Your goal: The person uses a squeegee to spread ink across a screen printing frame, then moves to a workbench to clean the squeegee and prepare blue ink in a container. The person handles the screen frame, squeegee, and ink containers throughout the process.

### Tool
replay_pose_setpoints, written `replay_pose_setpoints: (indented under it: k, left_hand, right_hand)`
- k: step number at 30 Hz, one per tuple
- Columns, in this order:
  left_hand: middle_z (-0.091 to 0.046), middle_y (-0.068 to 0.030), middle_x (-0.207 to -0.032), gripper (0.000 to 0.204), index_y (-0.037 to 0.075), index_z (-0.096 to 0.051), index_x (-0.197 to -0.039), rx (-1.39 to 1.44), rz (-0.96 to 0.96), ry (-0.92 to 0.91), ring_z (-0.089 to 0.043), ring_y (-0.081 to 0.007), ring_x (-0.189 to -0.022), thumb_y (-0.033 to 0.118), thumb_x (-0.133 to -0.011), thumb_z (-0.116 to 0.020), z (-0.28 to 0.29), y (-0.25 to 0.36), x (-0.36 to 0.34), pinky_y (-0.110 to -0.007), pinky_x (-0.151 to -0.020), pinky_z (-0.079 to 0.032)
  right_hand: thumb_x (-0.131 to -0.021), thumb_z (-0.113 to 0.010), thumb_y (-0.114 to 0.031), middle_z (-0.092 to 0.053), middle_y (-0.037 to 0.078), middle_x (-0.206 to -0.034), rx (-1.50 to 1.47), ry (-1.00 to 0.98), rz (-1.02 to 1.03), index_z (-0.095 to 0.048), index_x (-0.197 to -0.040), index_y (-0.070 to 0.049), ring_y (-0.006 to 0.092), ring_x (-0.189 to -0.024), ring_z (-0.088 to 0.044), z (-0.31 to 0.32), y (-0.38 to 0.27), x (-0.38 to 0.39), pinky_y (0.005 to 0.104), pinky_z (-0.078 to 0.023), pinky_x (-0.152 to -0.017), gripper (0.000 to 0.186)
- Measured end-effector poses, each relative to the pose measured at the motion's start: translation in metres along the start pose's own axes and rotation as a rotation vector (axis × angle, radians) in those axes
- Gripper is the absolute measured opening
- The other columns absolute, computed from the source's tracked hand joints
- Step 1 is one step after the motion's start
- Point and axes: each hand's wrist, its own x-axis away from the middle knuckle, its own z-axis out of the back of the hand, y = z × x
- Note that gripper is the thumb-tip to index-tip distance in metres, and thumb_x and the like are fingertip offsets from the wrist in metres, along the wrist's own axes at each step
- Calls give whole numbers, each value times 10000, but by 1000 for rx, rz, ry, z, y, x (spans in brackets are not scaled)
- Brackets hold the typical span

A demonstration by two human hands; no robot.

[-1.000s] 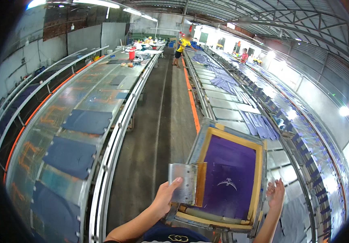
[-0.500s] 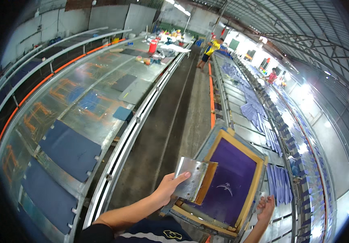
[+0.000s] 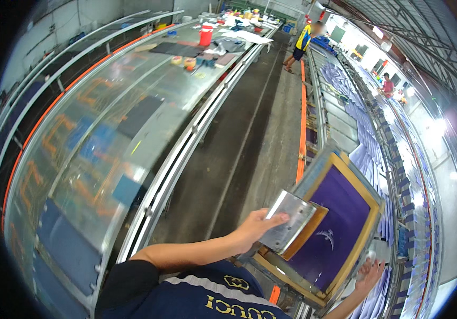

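Note:
My left hand [image 3: 260, 227] grips a squeegee [image 3: 288, 222] by its flat metal holder, thumb on top. The squeegee's orange-brown blade edge lies over the left side of a screen-printing frame [image 3: 375, 210]. Tilted before me, this frame has yellowish tape along its inner border and purple mesh [image 3: 340, 212] with a small pale curved design. My right hand [image 3: 367, 275] is beside the frame's right edge, its fingers loosely bent and apart, with nothing visible in them. Whether it touches the frame, I cannot tell. What supports the frame underneath is hidden.
A long table [image 3: 148, 127] on my left carries dark fabric pieces [image 3: 69, 239] and a red container [image 3: 205, 35]. Purple pieces [image 3: 369, 154] cover the long table on my right. An aisle [image 3: 228, 122] runs between; a person [image 3: 301, 45] stands at its far end.
My view has swung, so the frame, squeegee and both hands appear farther right. The squeegee stays in my left hand. My right hand's fingers look less curled.

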Motion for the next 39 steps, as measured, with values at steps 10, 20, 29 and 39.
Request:
replay_pose_setpoints:
  k: [10,20,29,39]
  left_hand:
    - [-720,-69,-1097,431,6,-664,-1205,203,-237,274,-685,-155,-958,382,-997,-704,124,181,-316,-338,-883,-543]
    - [-720,-90,-1102,447,-24,-646,-1213,120,-75,99,-694,-163,-1002,365,-1001,-703,139,378,-660,-346,-883,-548]
    - [-719,-78,-1073,394,-11,-649,-1205,68,-22,-3,-693,-162,-971,316,-995,-717,154,514,-1017,-352,-864,-559]
    - [-704,-98,-1154,471,-21,-614,-1279,142,-273,344,-683,-190,-1026,364,-1014,-667,235,681,-1297,-365,-911,-549]
  right_hand:
    - [-1024,-586,-517,-603,76,-870,94,-338,-163,-553,-990,-202,99,-578,-451,-362,145,-361,248,-378,-515,318]
    - [-1033,-547,-543,-598,95,-786,-5,-25,-51,-550,-976,-209,113,-525,-467,-518,180,-594,277,-363,-453,339]
    - [-1024,-561,-551,-578,76,-789,-145,31,-62,-586,-927,-217,127,-519,-468,-648,248,-862,280,-379,-472,349]
    - [-1040,-557,-512,-623,118,-856,-4,-288,-200,-557,-943,-201,138,-598,-476,-1000,318,-1244,292,-378,-538,326]
